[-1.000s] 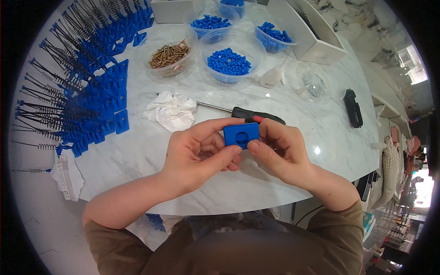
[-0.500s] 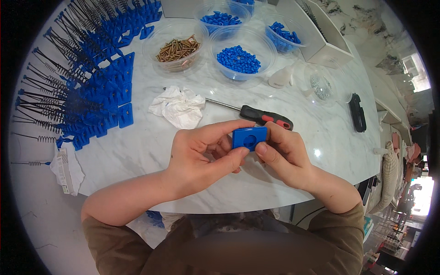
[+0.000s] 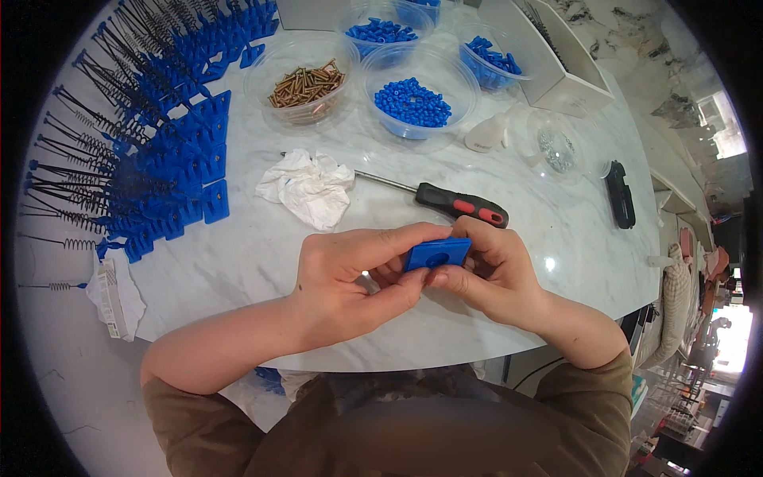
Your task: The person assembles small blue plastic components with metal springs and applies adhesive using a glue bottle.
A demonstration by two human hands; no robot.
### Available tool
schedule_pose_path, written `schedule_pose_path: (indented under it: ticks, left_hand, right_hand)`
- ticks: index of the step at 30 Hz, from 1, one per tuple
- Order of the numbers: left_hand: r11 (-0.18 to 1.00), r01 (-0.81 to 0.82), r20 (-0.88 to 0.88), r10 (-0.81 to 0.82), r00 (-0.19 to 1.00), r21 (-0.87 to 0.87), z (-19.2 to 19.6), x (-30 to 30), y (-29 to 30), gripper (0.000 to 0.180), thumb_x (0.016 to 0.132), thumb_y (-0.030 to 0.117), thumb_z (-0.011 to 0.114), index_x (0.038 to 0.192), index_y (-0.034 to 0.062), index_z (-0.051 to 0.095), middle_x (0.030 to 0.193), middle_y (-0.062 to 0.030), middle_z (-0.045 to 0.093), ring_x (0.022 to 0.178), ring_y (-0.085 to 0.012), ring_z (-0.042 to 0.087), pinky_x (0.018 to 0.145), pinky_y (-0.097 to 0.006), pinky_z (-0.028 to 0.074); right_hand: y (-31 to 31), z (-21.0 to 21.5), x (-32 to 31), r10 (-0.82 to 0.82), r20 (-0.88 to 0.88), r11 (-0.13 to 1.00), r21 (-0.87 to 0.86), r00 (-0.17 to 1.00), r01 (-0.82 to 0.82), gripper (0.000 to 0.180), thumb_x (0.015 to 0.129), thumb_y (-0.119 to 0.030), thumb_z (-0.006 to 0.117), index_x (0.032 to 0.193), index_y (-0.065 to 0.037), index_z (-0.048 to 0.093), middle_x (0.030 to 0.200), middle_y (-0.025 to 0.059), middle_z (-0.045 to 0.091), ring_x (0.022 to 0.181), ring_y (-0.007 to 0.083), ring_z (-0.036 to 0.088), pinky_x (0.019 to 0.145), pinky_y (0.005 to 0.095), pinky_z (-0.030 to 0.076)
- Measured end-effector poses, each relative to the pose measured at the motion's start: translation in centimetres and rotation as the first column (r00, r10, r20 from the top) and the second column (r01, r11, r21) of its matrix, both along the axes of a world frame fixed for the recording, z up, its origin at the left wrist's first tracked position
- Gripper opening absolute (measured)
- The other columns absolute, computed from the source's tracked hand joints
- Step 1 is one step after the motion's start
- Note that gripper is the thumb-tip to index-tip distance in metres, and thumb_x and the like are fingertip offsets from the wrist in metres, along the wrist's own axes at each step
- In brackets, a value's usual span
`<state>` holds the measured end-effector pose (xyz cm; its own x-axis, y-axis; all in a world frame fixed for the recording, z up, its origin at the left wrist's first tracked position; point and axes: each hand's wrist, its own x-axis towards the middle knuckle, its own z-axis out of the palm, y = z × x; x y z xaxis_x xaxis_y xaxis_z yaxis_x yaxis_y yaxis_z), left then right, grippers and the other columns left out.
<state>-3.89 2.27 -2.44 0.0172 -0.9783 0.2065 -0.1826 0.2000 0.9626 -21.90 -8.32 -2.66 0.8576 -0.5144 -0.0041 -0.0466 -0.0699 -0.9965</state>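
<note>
Both my hands hold one blue rectangular plastic part (image 3: 439, 253) with a round recess in its face. My left hand (image 3: 350, 274) is closed on its left side, fingers along the far edge and thumb at the near edge. Around its right side my right hand (image 3: 497, 266) is closed, the thumb at the near edge. Whatever lies under the part is hidden by my fingers. Just beyond my hands a screwdriver (image 3: 461, 203) with a black and red handle lies on the table. Its shaft points toward a crumpled white tissue (image 3: 308, 187).
Rows of assembled blue parts (image 3: 175, 167) with springs and black rods fill the left side. Farther back stand clear bowls of brass-coloured screws (image 3: 306, 86), small blue pieces (image 3: 412, 103) and blue plugs (image 3: 493, 57). A white box (image 3: 568, 91) and a black object (image 3: 619, 196) are on the right.
The blue part has tilted and moved slightly nearer me, so its recessed face shows flatter. My right thumb has shifted left along its near edge.
</note>
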Motion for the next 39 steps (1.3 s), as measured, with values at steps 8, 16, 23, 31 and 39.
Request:
schedule_pose_path:
  ticks: [8,16,23,31,39]
  left_hand:
    - [0.997,-0.002,-0.09,0.009,0.996,0.08,-0.3,0.2,0.1,0.037,0.082,-0.005,0.06,0.119,-0.0025,0.059,0.08,-0.0074,0.067,0.066,-0.0098,0.065,0.061,-0.023,0.053]
    - [0.981,-0.019,-0.245,0.067,0.967,0.192,-0.5,0.2,0.0,0.038,0.083,-0.002,0.062,0.12,0.0024,0.06,0.076,-0.0012,0.065,0.065,-0.0039,0.06,0.057,-0.019,0.047]
    - [0.95,0.003,-0.385,0.124,0.915,0.313,0.2,0.3,-0.3,0.037,0.085,0.001,0.061,0.122,-0.0008,0.057,0.084,-0.0053,0.065,0.068,-0.0085,0.063,0.058,-0.022,0.056]
    - [0.966,0.0,-0.357,0.096,0.929,0.259,-0.2,0.4,-0.2,0.038,0.084,0.002,0.062,0.122,-0.0007,0.056,0.085,-0.0065,0.066,0.069,-0.0096,0.064,0.057,-0.022,0.056]
    - [0.968,-0.007,-0.344,0.096,0.934,0.249,0.0,0.4,-0.3,0.038,0.084,0.002,0.062,0.122,-0.0011,0.057,0.085,-0.0067,0.065,0.07,-0.0095,0.064,0.058,-0.022,0.056]
  right_hand:
    - [-0.3,0.2,0.3,0.026,-0.048,0.998,-0.06,0.999,-0.029,0.023,0.087,-0.022,0.069,0.083,-0.003,0.057,0.065,-0.0047,0.048,0.061,0.0012,0.041,0.051,0.0208,0.033]
    - [-0.3,-0.4,0.4,0.029,-0.015,1.0,-0.001,0.999,-0.029,0.02,0.091,-0.021,0.064,0.088,-0.002,0.059,0.067,-0.0039,0.048,0.063,0.0024,0.04,0.053,0.0222,0.033]
    - [-0.4,0.5,0.4,0.051,-0.069,0.997,0.063,0.996,-0.046,0.02,0.094,-0.02,0.058,0.089,-0.001,0.059,0.067,-0.0048,0.047,0.064,0.0025,0.038,0.054,0.0226,0.033]
    - [-0.8,0.5,0.2,0.097,-0.085,0.978,0.194,0.992,-0.079,0.024,0.096,-0.019,0.056,0.079,-0.001,0.057,0.065,-0.0045,0.046,0.061,0.0032,0.038,0.053,0.0234,0.031]
    - [-0.7,0.3,0.2,0.085,-0.063,0.983,0.171,0.994,-0.073,0.026,0.095,-0.02,0.056,0.077,-0.002,0.054,0.064,-0.0044,0.046,0.06,0.003,0.037,0.052,0.0235,0.03]
